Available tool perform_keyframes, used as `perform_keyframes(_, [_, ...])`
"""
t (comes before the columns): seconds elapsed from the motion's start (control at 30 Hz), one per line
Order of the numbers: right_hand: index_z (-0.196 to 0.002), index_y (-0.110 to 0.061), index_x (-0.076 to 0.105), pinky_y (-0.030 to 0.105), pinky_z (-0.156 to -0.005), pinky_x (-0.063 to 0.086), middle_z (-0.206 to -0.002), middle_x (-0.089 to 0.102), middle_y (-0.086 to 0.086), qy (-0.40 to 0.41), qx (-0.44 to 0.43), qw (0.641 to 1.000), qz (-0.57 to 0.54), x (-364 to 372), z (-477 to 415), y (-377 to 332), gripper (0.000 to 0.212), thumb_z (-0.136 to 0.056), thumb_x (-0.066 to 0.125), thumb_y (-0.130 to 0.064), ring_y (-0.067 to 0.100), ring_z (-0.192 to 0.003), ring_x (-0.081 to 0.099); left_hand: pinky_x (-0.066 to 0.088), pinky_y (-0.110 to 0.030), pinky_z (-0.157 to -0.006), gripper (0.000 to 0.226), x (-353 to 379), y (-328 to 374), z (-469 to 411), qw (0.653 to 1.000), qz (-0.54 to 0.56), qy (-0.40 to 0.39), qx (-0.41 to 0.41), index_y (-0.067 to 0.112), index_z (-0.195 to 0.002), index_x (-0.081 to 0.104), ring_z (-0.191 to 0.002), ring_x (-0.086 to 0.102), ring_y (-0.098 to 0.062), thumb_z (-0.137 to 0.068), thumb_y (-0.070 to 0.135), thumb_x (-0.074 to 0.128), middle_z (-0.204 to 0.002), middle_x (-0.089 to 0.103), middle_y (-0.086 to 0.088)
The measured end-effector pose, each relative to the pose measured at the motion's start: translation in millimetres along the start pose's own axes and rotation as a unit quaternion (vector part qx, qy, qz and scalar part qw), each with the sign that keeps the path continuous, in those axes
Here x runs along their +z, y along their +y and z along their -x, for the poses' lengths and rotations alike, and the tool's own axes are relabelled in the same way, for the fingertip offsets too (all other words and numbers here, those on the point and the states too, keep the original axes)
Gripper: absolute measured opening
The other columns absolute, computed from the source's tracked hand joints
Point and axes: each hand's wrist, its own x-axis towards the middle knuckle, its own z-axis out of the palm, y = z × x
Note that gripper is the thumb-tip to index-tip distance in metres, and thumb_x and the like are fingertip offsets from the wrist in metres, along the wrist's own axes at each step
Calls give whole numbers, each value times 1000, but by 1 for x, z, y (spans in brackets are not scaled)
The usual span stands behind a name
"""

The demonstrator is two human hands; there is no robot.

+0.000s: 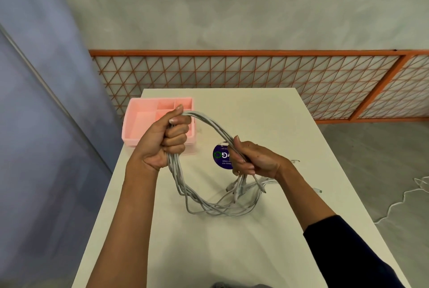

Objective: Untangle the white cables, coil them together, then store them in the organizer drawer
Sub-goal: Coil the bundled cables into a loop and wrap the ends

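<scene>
Your left hand (173, 139) and right hand (253, 160) each grip the loop of white cables (210, 125) above the bench (255, 111), and the pink organizer drawer (135, 125) lies just beyond your left hand, the nearer one.

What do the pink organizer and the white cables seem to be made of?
Pink organizer: probably moulded plastic with a matte finish; it has one even colour and thin, straight dividers. White cables: likely a soft plastic or rubbery sheath, slightly dull; they bend in smooth loops between the left hand and the right hand.
</scene>
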Motion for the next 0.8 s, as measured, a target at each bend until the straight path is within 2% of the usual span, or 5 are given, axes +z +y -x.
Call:
perform_keyframes(0.23, [-52, -12, 33, 32, -58, 34, -47, 30, 2, 293, -4, 950, 102, 2, -12, 10, 66, -75, 55, -70, 20, -51, 30, 16, -22, -41, 44, -7, -9, -3, 996, 84, -23, -8, 2, -87, 52, -41, 15, -7, -105, 33, 27, -59, 34, -4])
perform_keyframes(0.33, [-62, 1, 44, 30, -51, 31, -54, 36, 16, 393, -70, 887, 232, 2, -21, 20, 76, -78, 48, -73, 19, -53, 35, 16, -22, -41, 42, -8, -15, -4, 995, 95, -16, 2, 2, -90, 52, -41, 15, -6, -104, 33, 29, -60, 34, -4])
perform_keyframes(0.5, [-63, -11, 45, 29, -49, 27, -43, 30, -6, 512, -83, 769, 374, 7, -31, 22, 63, -82, 34, -70, 21, -44, 33, 25, -22, -42, 39, -4, -18, -6, 996, 64, 15, 55, -1, -98, 53, -46, 28, -9, -105, 30, 30, -60, 33, -1])
perform_keyframes(0.63, [-63, -9, 51, 23, -45, 22, -40, 41, 3, 608, -114, 667, 416, -1, -32, 13, 71, -85, 25, -71, 23, -39, 29, 32, -18, -44, 30, -3, -22, -10, 998, 33, -6, 46, 1, -96, 56, -46, 31, -5, -102, 25, 40, -59, 32, 4])
perform_keyframes(0.8, [-63, -8, 51, 21, -45, 18, -43, 38, 2, 658, -163, 597, 429, -19, -27, -17, 66, -87, 30, -66, 22, -39, 28, 45, -19, -56, 35, 13, -27, -2, 959, -215, 186, 0, 13, -71, 59, -51, 41, -7, -90, 42, 52, -59, 37, 3])
